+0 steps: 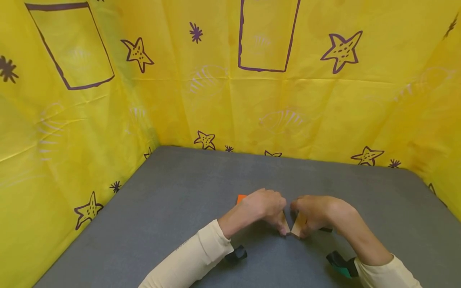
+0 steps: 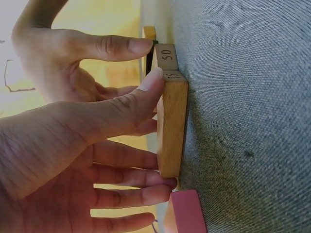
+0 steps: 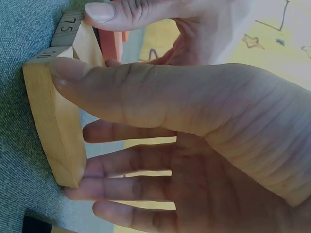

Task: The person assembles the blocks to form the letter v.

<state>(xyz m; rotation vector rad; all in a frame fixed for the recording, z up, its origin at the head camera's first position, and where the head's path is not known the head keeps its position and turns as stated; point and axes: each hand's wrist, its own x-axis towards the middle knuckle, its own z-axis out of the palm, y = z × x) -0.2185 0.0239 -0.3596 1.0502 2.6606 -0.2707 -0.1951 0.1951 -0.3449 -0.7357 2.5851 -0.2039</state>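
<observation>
My left hand (image 1: 264, 206) pinches a wooden block (image 2: 173, 126) between thumb and fingers, its end marked 75. A second wooden block (image 3: 60, 126), marked 50 on its end, is pinched the same way by my right hand (image 1: 318, 210). Both blocks stand on the grey surface. Their near ends touch or almost touch, and they spread apart away from me in a V. Part of the 50 is covered by my right thumb in the right wrist view. In the head view my hands hide most of both blocks.
A pinkish-red block (image 2: 189, 213) lies just past my left fingertips, showing orange in the head view. A black curved piece (image 1: 237, 254) sits by my left sleeve, a black-and-green piece (image 1: 342, 266) by my right. Yellow printed cloth (image 1: 230, 96) encloses the grey table (image 1: 173, 188).
</observation>
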